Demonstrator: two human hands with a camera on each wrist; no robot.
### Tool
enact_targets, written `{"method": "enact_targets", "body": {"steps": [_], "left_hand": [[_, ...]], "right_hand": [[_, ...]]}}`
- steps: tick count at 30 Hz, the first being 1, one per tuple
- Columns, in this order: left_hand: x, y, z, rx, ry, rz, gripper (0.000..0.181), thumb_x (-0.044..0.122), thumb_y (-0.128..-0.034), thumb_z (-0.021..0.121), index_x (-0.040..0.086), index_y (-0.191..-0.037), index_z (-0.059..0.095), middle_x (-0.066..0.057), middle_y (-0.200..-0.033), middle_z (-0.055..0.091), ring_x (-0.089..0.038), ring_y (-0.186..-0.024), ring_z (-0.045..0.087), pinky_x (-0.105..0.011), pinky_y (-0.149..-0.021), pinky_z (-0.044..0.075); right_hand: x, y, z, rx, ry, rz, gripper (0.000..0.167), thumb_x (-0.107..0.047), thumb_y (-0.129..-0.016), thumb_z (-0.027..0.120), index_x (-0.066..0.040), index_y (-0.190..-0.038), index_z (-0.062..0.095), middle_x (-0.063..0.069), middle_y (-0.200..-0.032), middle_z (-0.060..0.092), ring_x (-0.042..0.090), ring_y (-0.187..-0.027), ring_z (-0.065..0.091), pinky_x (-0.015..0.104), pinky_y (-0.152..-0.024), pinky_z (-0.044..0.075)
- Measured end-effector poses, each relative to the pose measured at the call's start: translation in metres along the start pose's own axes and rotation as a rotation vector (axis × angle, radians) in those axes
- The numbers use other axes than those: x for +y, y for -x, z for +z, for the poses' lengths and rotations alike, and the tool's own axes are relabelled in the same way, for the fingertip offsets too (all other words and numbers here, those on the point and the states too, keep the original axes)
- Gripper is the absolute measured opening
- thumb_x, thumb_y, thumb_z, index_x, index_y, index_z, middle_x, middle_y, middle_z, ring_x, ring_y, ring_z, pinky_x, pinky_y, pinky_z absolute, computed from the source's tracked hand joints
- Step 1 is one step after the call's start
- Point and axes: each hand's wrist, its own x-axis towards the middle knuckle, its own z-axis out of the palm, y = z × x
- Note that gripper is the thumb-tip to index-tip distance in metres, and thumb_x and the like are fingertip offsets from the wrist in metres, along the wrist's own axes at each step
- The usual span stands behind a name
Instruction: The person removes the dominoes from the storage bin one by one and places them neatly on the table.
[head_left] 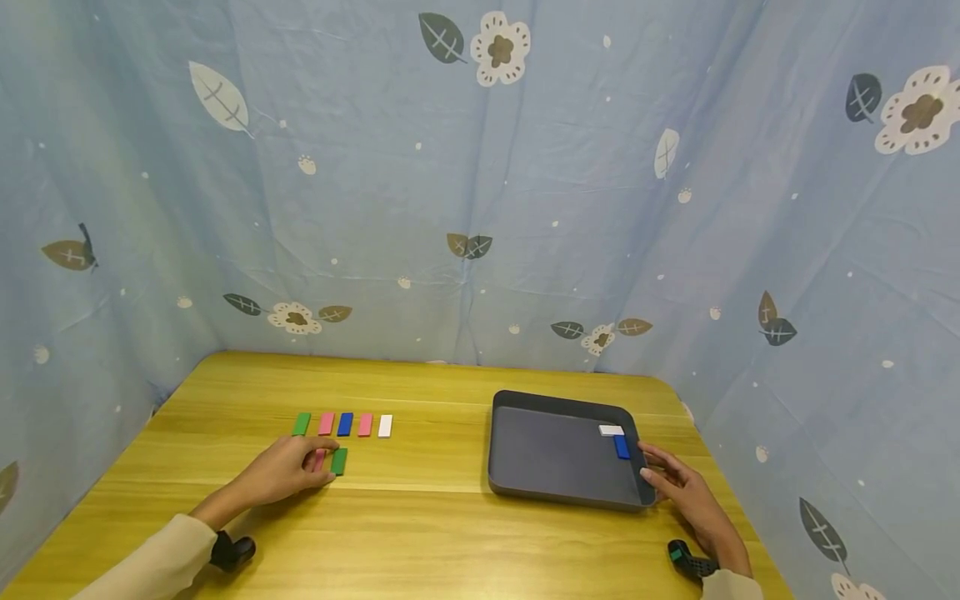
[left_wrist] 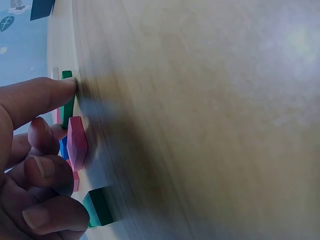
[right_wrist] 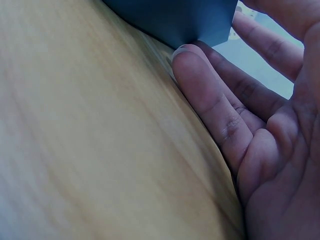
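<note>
On the left of the table, my left hand (head_left: 288, 469) pinches a green block (head_left: 340, 462) between thumb and index finger; its other fingers are curled. Beside that block lies a pink block (left_wrist: 77, 144), partly covered by the hand in the head view. Another green block (left_wrist: 100, 206) shows under the curled fingers in the left wrist view. Over at the right, my right hand (head_left: 686, 492) holds the right wall of a dark grey tray (head_left: 570, 497), thumb at the rim. A white block (head_left: 611, 430) and a blue block (head_left: 622, 447) lie inside, near that wall.
Behind the left hand a row of flat blocks runs across the wooden table (head_left: 427, 533): green (head_left: 302, 423), pink (head_left: 327, 423), blue (head_left: 345, 424), another pink (head_left: 365, 425) and white (head_left: 386, 426). A blue patterned curtain (head_left: 390, 192) hangs around the back and sides.
</note>
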Motion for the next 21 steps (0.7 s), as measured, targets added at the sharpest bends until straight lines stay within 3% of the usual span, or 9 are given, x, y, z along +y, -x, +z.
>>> {"method": "enact_targets", "body": {"steps": [12,21], "left_hand": [[0.005,-0.004,-0.004,0.007,-0.009,-0.033,0.049,0.019,-0.0856,0.085,0.000,-0.128,0.069,0.008,-0.064,0.048,-0.004,-0.055,0.040,-0.024,-0.053,0.032],[0.024,-0.025,-0.011,-0.010,-0.015,0.094,0.048,0.019,-0.0923,0.079,-0.003,-0.132,0.066,0.011,-0.064,0.052,-0.004,-0.047,0.044,-0.024,-0.052,0.040]], "right_hand": [[-0.001,0.002,-0.001,-0.013,-0.004,-0.014,0.061,-0.036,-0.101,0.068,-0.021,-0.156,0.046,0.019,-0.149,0.049,0.020,-0.111,0.060,0.038,-0.077,0.056],[-0.001,0.001,0.000,-0.007,0.006,-0.009,0.061,-0.037,-0.100,0.068,-0.022,-0.156,0.046,0.018,-0.150,0.048,0.021,-0.114,0.059,0.038,-0.078,0.055]]}}
